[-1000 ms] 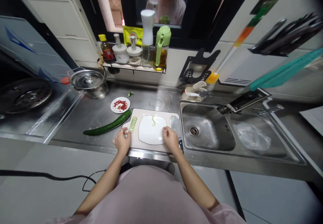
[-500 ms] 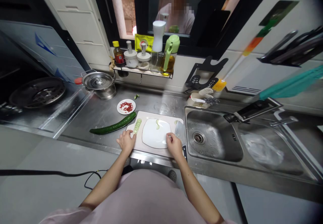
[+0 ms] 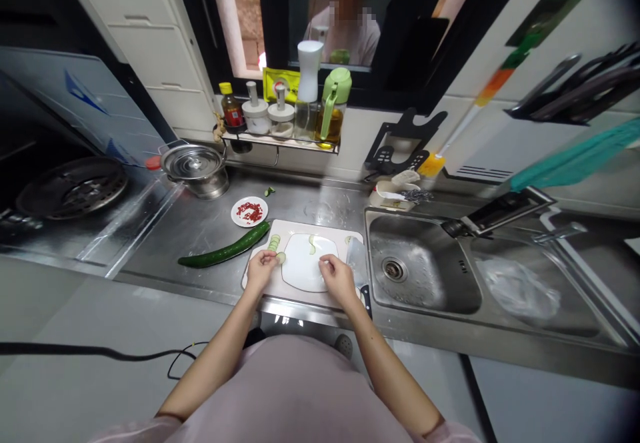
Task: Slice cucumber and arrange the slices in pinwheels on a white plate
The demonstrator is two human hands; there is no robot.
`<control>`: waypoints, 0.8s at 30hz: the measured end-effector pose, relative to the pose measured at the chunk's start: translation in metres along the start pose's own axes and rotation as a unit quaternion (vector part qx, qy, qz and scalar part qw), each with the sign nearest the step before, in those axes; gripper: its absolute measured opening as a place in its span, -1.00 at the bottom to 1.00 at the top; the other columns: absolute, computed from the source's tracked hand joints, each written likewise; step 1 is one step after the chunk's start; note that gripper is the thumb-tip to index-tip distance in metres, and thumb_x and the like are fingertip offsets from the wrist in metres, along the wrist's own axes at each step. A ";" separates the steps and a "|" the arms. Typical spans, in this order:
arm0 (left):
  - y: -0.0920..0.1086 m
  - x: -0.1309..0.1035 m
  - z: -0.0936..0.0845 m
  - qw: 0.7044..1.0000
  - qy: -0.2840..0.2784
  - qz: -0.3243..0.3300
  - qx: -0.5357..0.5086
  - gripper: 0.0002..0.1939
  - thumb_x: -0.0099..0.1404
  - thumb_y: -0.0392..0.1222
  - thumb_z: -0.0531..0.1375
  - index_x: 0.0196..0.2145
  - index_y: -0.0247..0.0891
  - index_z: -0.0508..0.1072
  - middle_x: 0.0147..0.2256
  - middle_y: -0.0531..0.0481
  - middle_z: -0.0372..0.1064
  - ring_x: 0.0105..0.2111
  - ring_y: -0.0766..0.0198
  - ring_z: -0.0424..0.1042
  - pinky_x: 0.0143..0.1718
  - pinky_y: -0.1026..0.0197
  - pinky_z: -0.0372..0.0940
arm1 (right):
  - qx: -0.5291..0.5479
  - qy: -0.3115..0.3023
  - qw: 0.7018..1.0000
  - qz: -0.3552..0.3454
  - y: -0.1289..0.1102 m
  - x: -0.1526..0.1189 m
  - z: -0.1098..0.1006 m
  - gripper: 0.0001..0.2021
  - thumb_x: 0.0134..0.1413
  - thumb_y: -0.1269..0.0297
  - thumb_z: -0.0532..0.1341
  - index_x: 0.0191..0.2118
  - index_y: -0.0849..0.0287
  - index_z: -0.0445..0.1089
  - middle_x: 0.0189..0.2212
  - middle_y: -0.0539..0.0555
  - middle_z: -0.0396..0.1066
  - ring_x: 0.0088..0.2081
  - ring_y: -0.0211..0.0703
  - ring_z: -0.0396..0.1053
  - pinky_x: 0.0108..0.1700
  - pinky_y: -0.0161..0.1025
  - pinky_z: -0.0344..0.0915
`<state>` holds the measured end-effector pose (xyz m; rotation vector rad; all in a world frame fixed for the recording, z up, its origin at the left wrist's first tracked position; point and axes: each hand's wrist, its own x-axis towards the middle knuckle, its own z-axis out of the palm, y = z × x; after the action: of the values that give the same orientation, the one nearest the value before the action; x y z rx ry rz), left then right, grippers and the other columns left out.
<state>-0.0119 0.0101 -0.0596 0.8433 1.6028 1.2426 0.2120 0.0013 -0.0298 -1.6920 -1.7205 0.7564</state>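
Observation:
My left hand (image 3: 261, 270) pinches a round cucumber slice (image 3: 281, 257) at the left rim of the white square plate (image 3: 303, 273). Behind that hand, a row of cucumber slices (image 3: 274, 242) lies on the pale cutting board (image 3: 333, 228). A few curved slices (image 3: 313, 244) rest toward the back of the plate. Over the plate's right side is my right hand (image 3: 338, 276), thumb and fingers closed together; whether anything is between them I cannot make out. The knife (image 3: 356, 260) lies on the board's right side. A long cucumber (image 3: 225, 253) sits to the left.
Chopped red pieces lie on a small white plate (image 3: 240, 220) behind the cucumber. A lidded steel pot (image 3: 210, 186) stands farther back, left of a condiment shelf (image 3: 280, 142). The sink (image 3: 415, 263) adjoins the board on the right. A pan (image 3: 73, 186) is far left.
My left hand has moved right from the row and lifted one cucumber slice to the plate's rim. My right hand has shifted slightly left, further over the plate.

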 end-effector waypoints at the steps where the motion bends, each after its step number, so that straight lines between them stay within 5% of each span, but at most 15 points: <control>1: 0.008 -0.002 0.003 0.999 -0.021 0.003 -0.027 -0.69 -0.14 -0.08 0.36 -0.43 -0.29 0.45 -0.48 0.04 0.39 -0.46 0.34 0.35 -0.32 0.27 0.22 | 0.015 0.001 1.000 -0.016 -0.007 0.002 -0.001 -0.75 0.12 0.16 0.10 -0.27 0.14 0.47 -0.55 -0.02 0.35 -0.48 -0.20 0.29 -0.39 -0.31 0.14; 9: 0.070 -0.028 0.023 0.987 -0.141 0.082 -0.013 -0.78 -0.05 -0.13 0.35 -0.42 -0.27 0.49 -0.43 0.03 0.41 -0.43 0.35 0.32 -0.32 0.27 0.19 | 0.082 -0.009 0.985 -0.153 -0.052 0.017 -0.010 -0.83 0.13 0.23 0.19 -0.19 0.10 0.46 -0.33 0.05 0.41 -0.24 -0.15 0.34 -0.16 -0.23 0.25; 14: 0.084 -0.036 0.029 0.983 -0.129 0.127 0.027 -0.77 -0.03 -0.10 0.35 -0.41 -0.25 0.48 -0.44 0.04 0.40 -0.43 0.34 0.30 -0.32 0.27 0.18 | 0.076 0.004 0.978 -0.192 -0.059 0.018 -0.018 -0.90 0.17 0.30 0.18 -0.34 0.11 0.43 -0.36 0.04 0.41 -0.24 -0.14 0.33 -0.14 -0.20 0.23; 19: 0.090 -0.042 0.030 0.988 -0.148 0.041 -0.029 -0.67 0.06 0.06 0.28 -0.37 -0.26 0.44 -0.56 0.07 0.35 -0.54 0.38 0.25 -0.47 0.31 0.09 | 0.067 0.061 0.966 -0.244 -0.058 0.014 -0.028 -0.87 0.22 0.26 0.17 -0.25 0.10 0.46 -0.34 0.07 0.40 -0.19 -0.11 0.31 -0.11 -0.17 0.23; 24: 0.096 -0.042 0.034 0.976 -0.189 -0.064 -0.089 -0.56 0.00 0.05 0.32 -0.21 -0.24 0.43 -0.44 0.01 0.45 -0.57 0.44 0.26 -0.56 0.36 -0.04 | 0.034 0.067 0.959 -0.272 -0.056 0.012 -0.034 -0.84 0.23 0.22 0.16 -0.19 0.03 0.50 -0.31 0.07 0.37 -0.16 -0.10 0.30 -0.07 -0.14 0.24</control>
<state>0.0336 0.0088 0.0406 0.7940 1.2023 1.0441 0.2011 0.0112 0.0348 -1.1074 -1.9095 0.4273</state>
